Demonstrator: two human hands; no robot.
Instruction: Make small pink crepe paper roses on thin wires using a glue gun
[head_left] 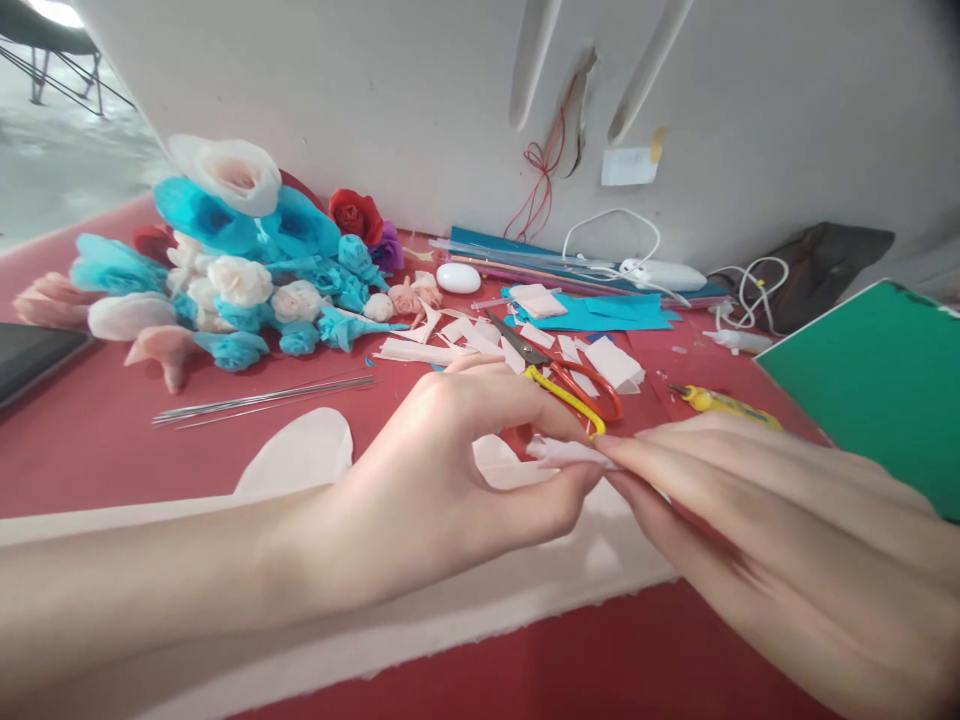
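Note:
Between my two hands is a small rolled piece of pale pink crepe paper (559,452). My left hand (442,455) has its thumb and fingertips pinched at the roll's near side. At the roll's right end, the thumb and forefinger of my right hand (780,520) are closed on it. A long pale crepe paper strip (442,630) lies under both hands, with a rounded paper petal (304,455) beside my left wrist. Just beyond my left fingers rest scissors (525,345) with red and yellow handles, among several pale paper scraps (615,362).
Paper flowers (240,280) in blue, white, pink and red are heaped at the back left. Thin wires (262,400) lie before them. A yellow cutter (727,405), blue paper (600,312), a white power strip (664,273) and a green board (877,380) are on the right.

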